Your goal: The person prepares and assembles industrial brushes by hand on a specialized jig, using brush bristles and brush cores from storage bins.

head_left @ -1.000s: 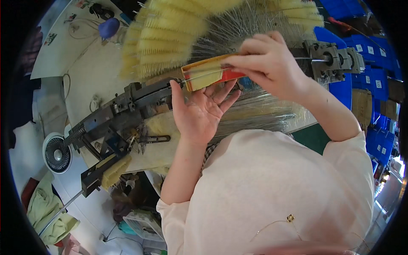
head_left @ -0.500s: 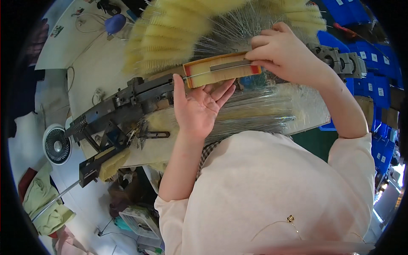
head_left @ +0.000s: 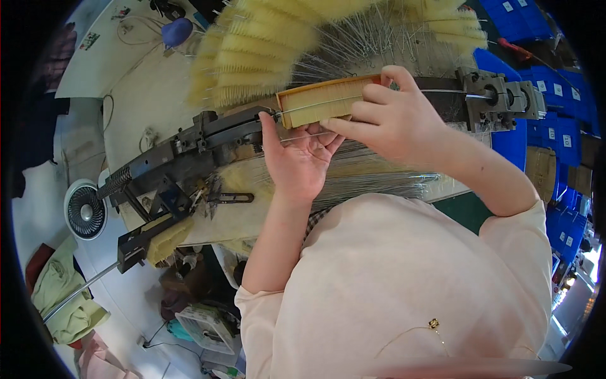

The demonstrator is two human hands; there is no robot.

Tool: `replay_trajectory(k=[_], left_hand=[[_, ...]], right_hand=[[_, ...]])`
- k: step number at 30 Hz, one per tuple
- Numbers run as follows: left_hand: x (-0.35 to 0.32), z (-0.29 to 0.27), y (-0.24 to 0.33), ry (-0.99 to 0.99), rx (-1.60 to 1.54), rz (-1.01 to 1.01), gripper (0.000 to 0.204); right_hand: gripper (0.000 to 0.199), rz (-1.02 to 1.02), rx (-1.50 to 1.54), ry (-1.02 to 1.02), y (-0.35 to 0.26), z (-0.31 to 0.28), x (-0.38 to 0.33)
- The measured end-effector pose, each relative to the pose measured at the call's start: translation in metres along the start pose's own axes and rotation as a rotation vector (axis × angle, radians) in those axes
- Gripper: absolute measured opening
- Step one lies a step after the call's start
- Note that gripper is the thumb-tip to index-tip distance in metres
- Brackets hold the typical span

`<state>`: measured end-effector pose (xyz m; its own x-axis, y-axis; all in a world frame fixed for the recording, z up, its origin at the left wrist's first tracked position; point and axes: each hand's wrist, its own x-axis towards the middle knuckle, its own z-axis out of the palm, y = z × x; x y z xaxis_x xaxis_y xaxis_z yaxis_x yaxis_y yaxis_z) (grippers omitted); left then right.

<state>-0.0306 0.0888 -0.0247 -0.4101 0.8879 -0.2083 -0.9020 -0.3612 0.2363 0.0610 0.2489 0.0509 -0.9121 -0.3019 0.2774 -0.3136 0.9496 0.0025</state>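
Left hand (head_left: 299, 165) faces palm up, right hand (head_left: 399, 123) palm down, fingers bent

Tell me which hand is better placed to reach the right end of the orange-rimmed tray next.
Right, I'd judge: the right hand is already over that end of the tray, while the left hand is palm up by its left end.

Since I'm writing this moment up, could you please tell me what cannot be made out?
In the head view:
Tray, right end: mostly behind the right hand.
Left hand, some fingertips: behind the tray and right hand.
Brushes, far side: cut off by the top edge.
Rod, lower end: lost in the dark rim.
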Motion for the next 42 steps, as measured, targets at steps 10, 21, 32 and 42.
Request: replay_trajectory(k=[10,21,32,42], left_hand=[[-0.003,0.023,0.002,0.161,0.176,0.033,0.084],[-0.003,0.019,0.006,0.136,0.19,0.025,0.079],[-0.003,0.022,0.005,0.181,0.173,0.038,0.079],[-0.003,0.035,0.002,0.315,0.144,0.022,0.076]], right_hand=[[0.015,0.1,0.049,0.014,0.03,-0.011,0.017],[0.018,0.047,0.035,-0.077,0.054,-0.011,-0.005],[0.017,0.06,0.128,-0.065,0.055,-0.014,-0.005],[0.012,0.301,0.171,0.171,0.027,-0.043,-0.013]])
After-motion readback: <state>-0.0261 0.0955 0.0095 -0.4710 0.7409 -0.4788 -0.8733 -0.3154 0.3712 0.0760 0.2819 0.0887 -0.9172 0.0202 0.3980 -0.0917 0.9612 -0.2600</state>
